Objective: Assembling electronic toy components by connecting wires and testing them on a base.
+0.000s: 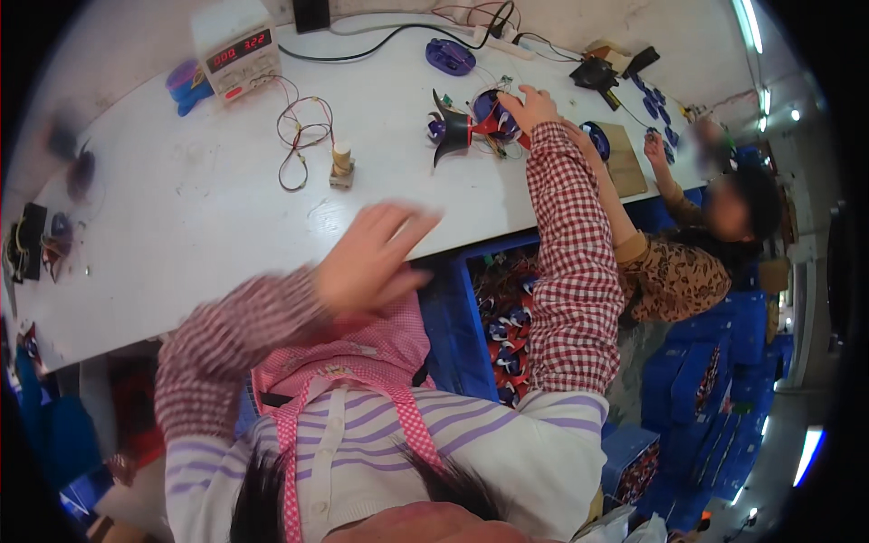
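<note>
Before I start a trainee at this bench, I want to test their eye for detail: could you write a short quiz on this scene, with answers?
1. Which of the person's own hands is at the round dark-blue part?
2. True or false: the display on the white power supply is lit.
3. The bin below the table's near edge is: (a) yellow, (b) blue, (c) white.

Key: 1. The right hand; 2. True; 3. b.

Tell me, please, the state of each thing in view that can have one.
Power supply: on, display lit
Wires: loosely looped
Left hand: blurred, open, seemingly empty
Right hand: at the purple part, grip unclear
Crate: open, holding small parts
Ceiling light: lit
</note>
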A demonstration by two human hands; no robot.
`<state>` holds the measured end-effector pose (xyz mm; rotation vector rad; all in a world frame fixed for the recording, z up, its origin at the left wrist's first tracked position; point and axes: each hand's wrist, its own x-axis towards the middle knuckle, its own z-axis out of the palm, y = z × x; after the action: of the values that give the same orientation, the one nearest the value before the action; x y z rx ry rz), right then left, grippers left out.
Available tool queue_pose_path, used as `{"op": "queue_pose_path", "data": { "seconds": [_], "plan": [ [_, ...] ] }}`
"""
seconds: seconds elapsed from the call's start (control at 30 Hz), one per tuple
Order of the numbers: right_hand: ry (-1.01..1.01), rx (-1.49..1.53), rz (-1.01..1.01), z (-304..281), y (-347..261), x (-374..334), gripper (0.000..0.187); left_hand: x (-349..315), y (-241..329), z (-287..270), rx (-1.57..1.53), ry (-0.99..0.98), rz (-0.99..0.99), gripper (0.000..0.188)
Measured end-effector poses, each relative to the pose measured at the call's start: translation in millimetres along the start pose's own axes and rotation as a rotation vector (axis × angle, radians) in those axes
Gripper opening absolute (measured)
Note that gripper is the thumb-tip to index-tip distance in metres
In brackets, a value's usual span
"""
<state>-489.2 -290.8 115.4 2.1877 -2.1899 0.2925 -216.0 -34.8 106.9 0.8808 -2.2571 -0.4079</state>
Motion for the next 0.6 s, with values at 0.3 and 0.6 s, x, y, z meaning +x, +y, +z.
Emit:
{"op": "queue_pose_path", "data": {
  "seconds": [0.3,0.6],
  "plan": [
    [-0.269,0.025,-0.074,24,16,-8,0.092,156,-130,90,0.707,-0.118,-0.234,0.091],
    [-0.112,0.362,-0.016,26,34,22,0.078,102,-74,83,0.559,-0.256,-0.252,0.054]
  ]
}}
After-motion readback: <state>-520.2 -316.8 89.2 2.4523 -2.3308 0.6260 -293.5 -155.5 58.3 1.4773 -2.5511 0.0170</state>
